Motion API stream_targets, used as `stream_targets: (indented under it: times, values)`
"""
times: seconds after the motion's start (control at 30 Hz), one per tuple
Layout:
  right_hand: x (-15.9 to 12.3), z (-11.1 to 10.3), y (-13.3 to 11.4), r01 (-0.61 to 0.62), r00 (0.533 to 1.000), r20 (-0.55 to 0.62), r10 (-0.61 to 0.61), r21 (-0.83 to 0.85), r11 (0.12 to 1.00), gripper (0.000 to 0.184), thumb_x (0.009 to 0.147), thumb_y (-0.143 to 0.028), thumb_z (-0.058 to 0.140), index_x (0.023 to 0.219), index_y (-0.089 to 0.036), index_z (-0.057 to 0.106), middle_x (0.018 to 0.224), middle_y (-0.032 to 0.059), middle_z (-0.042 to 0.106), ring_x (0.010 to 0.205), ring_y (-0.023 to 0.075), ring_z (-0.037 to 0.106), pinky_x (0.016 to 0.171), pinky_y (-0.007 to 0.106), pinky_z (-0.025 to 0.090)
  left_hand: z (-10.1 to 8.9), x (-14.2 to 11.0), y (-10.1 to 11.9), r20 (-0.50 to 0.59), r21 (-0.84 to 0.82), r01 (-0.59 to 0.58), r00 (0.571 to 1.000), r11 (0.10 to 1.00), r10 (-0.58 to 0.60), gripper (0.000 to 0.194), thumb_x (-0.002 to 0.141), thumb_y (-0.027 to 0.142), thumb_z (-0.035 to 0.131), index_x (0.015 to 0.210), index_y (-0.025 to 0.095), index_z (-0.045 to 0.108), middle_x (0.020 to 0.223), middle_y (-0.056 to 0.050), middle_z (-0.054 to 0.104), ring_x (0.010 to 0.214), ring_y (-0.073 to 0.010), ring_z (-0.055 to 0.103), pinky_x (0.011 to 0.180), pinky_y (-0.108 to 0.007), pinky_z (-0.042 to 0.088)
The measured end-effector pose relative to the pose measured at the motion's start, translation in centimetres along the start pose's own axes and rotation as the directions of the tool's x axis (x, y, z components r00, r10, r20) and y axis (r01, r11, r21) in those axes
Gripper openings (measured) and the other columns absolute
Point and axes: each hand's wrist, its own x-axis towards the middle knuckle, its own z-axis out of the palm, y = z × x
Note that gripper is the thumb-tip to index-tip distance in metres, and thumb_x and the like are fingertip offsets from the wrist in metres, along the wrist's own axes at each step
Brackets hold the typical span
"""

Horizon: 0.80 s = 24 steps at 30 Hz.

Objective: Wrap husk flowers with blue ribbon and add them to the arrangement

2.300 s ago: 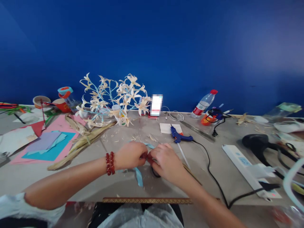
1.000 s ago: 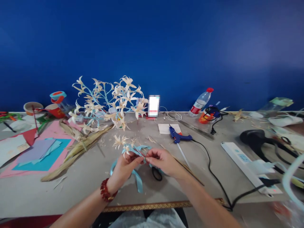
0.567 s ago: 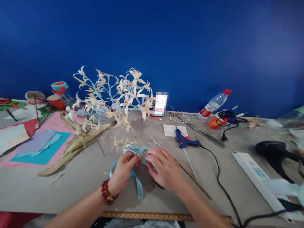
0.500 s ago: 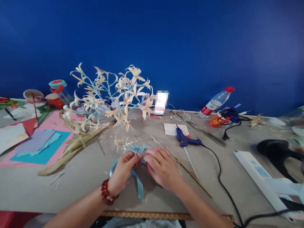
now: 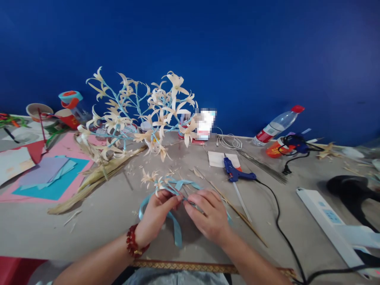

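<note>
Between the fingertips of my left hand (image 5: 158, 211) is the stem of a small artificial flower sprig (image 5: 157, 183) with cream petals; the blossoms point up and to the left. My right hand (image 5: 209, 213) pinches the same light-blue stem a little further right, close to the left fingertips. A light-blue ribbon (image 5: 177, 233) loops around behind both hands, with one end hanging below my left hand. Behind them spreads a large branch of cream flowers (image 5: 160, 118) on blue-wrapped stems.
A blue glue gun (image 5: 237, 172) rests on the right, its cord (image 5: 277, 209) running toward the front edge near a white power strip (image 5: 323, 225). A clear bottle (image 5: 277, 126) leans at the back. Dried husks (image 5: 97, 186) and coloured paper (image 5: 68, 190) lie left.
My fingers have shifted slightly on the stem, and my right hand's fingers are a little more raised and spread. More of the sprig's stem shows. The whole view has tilted slightly.
</note>
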Motion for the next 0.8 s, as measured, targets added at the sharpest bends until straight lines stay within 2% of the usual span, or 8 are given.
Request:
stream_targets:
  times: [0.17, 0.37, 0.53, 0.7, 0.8]
  values:
    - [-0.07, -0.38, 0.15, 0.031, 1.0, -0.005, -0.03, 0.077, 0.997, 0.01, 0.087, -0.012, 0.063, 0.088, -0.021, 0.067, 0.086, 0.0014, 0.072, 0.079, 0.0175, 0.058, 0.076, 0.035, 0.045, -0.01, -0.26, 0.38, 0.079, 0.11, -0.095, 0.993, 0.989, 0.086, 0.013, 0.073, 0.03, 0.075, 0.076, 0.017, 0.074, 0.069, -0.001, 0.069, 0.065, -0.0143, 0.058, 0.064, -0.023, 0.047]
    - [-0.37, -0.63, 0.38, 0.005, 1.0, 0.002, -0.005, 0.086, 0.996, 0.013, 0.088, -0.013, 0.061, 0.092, -0.025, 0.066, 0.086, -0.0007, 0.073, 0.079, 0.0173, 0.059, 0.076, 0.035, 0.045, -0.39, -0.26, 0.13, 0.104, 0.285, -0.181, 0.982, 0.941, 0.157, 0.015, 0.077, 0.033, 0.071, 0.073, 0.018, 0.074, 0.067, -0.002, 0.067, 0.063, -0.0159, 0.057, 0.062, -0.024, 0.047]
    - [-0.13, -0.68, 0.52, -0.049, 0.999, -0.006, 0.051, 0.145, 0.988, 0.013, 0.087, -0.012, 0.06, 0.091, -0.023, 0.065, 0.083, 0.0003, 0.073, 0.077, 0.0177, 0.059, 0.074, 0.036, 0.045, -0.46, -0.4, 0.19, 0.153, 0.295, -0.23, 0.969, 0.927, 0.192, 0.015, 0.08, 0.031, 0.067, 0.073, 0.018, 0.072, 0.066, -0.002, 0.065, 0.064, -0.0165, 0.056, 0.064, -0.025, 0.047]
    - [0.15, -0.69, 0.76, -0.132, 0.991, 0.026, 0.13, 0.32, 0.938, 0.01, 0.088, -0.014, 0.056, 0.09, -0.022, 0.062, 0.086, 0.0038, 0.07, 0.079, 0.0186, 0.06, 0.073, 0.036, 0.047, -0.11, -0.79, 0.7, 0.192, 0.32, -0.275, 0.956, 0.907, 0.222, 0.012, 0.083, 0.028, 0.064, 0.081, 0.019, 0.071, 0.076, -0.004, 0.067, 0.073, -0.019, 0.059, 0.071, -0.028, 0.049]
    - [0.13, -0.7, 0.76, -0.152, 0.988, 0.047, 0.144, 0.37, 0.917, 0.012, 0.086, -0.011, 0.056, 0.089, -0.022, 0.06, 0.091, 0.0047, 0.07, 0.083, 0.0191, 0.06, 0.076, 0.037, 0.047, 0.02, -0.77, 0.83, 0.214, 0.343, -0.291, 0.95, 0.893, 0.228, 0.012, 0.085, 0.028, 0.061, 0.084, 0.019, 0.07, 0.079, -0.004, 0.068, 0.075, -0.0195, 0.059, 0.072, -0.028, 0.049]
